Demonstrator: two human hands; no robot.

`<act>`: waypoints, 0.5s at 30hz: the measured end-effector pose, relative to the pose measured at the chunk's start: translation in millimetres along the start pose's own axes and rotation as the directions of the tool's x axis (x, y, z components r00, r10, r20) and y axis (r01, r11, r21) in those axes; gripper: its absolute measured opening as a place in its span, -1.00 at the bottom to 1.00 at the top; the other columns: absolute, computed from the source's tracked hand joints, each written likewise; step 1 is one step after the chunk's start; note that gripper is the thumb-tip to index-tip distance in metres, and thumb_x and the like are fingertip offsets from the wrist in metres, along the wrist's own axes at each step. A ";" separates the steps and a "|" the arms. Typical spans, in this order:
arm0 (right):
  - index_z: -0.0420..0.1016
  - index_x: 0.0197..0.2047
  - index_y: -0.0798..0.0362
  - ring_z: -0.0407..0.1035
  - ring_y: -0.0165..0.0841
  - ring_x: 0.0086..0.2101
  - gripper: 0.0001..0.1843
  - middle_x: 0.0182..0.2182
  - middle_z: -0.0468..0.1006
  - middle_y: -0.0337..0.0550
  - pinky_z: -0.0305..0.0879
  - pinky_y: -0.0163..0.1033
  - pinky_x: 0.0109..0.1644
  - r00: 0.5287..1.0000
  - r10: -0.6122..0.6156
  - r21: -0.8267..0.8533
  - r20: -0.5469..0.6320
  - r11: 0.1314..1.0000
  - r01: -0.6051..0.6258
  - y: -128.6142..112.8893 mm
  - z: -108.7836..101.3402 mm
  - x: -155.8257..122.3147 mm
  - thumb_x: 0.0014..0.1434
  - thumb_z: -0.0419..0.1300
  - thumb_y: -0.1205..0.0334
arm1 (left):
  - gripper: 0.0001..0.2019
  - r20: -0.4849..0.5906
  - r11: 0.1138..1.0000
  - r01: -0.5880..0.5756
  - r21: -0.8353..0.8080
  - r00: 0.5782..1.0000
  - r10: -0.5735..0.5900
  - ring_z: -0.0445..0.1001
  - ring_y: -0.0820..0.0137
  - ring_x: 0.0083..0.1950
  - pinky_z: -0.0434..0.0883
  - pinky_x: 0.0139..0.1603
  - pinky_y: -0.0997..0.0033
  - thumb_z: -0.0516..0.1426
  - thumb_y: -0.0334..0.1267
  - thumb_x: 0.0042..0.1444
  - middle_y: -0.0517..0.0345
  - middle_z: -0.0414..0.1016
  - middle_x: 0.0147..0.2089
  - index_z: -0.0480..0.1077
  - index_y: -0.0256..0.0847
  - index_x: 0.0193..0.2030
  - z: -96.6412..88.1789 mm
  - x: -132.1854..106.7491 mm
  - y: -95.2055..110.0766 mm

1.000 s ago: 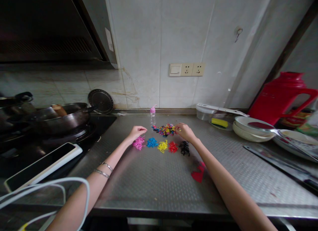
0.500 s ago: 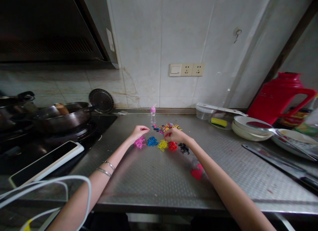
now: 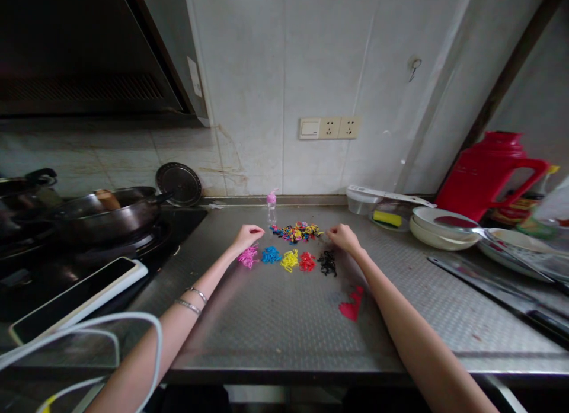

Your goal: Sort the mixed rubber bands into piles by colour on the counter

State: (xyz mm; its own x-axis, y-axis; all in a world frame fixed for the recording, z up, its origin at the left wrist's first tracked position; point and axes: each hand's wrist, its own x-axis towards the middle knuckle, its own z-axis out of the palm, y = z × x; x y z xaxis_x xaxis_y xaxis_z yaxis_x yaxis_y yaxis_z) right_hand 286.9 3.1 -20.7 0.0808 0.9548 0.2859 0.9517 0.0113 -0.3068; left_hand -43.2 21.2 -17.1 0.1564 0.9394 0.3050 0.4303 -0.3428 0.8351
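Note:
My left hand (image 3: 248, 236) hovers just above the pile of pink rubber bands (image 3: 248, 257), thumb and fingers pinched together; whatever is between them is too small to make out. Beyond the black rubber bands (image 3: 328, 263), my right hand (image 3: 344, 238) has its fingers curled closed at the right end of a mixed heap of coloured rubber bands (image 3: 297, 231). Its contents, if any, are hidden. Between the pink and black piles lie blue bands (image 3: 271, 255), yellow bands (image 3: 289, 259) and red bands (image 3: 306, 261) in a row.
Behind the heap stands a small clear bottle with a pink top (image 3: 272, 207). A red piece (image 3: 352, 305) lies by my right forearm. Bowls (image 3: 438, 238), a knife (image 3: 478, 285) and a red thermos (image 3: 482, 173) are at right. A stove with a pan (image 3: 102, 217) is at left.
My right hand has moved right, from over the yellow and red piles to beyond the black pile. My left hand stays by the pink bands. The view has shifted slightly.

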 end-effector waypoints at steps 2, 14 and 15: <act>0.47 -0.56 0.12 0.32 -0.40 -0.51 -0.64 -0.56 0.46 -0.09 0.01 -0.41 -0.54 0.999 0.035 -0.058 0.016 0.998 -0.034 2.9 2.3 -1.8 0.01 -0.02 0.09 | -0.83 0.007 0.996 -0.031 0.086 1.000 0.031 0.43 0.37 -0.34 0.32 -0.26 0.41 0.13 -0.29 -0.17 0.03 0.51 -0.40 0.49 -0.31 -0.43 3.0 9.0 -5.2; 0.50 -0.46 0.08 0.38 -0.32 -0.39 -0.61 -0.44 0.50 -0.01 0.14 -0.37 -0.42 0.999 0.000 -0.143 0.035 0.990 0.005 1.0 9.3 -2.8 0.08 -0.07 0.05 | -0.84 0.156 0.933 -0.155 0.324 0.982 0.108 0.39 0.41 -0.44 0.27 -0.33 0.46 0.11 -0.36 -0.19 0.08 0.51 -0.45 0.51 -0.25 -0.44 37.4 40.8 -12.2; 0.50 -0.46 0.08 0.38 -0.31 -0.38 -0.61 -0.43 0.50 -0.01 0.14 -0.36 -0.41 0.999 0.005 -0.144 0.036 0.990 0.000 0.9 9.9 -2.9 0.08 -0.07 0.06 | -0.83 0.139 0.935 -0.149 0.322 0.984 0.109 0.40 0.40 -0.42 0.28 -0.32 0.45 0.11 -0.35 -0.18 0.07 0.51 -0.43 0.51 -0.24 -0.43 39.8 42.6 -13.5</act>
State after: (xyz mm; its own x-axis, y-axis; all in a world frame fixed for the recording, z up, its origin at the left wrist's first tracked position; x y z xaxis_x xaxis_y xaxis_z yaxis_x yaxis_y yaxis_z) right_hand 284.6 3.2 -30.7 0.0753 0.9649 0.2517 0.9844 -0.0318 -0.1729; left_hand -7.0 65.9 -33.6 0.3249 0.8872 0.3277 0.6648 -0.4607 0.5880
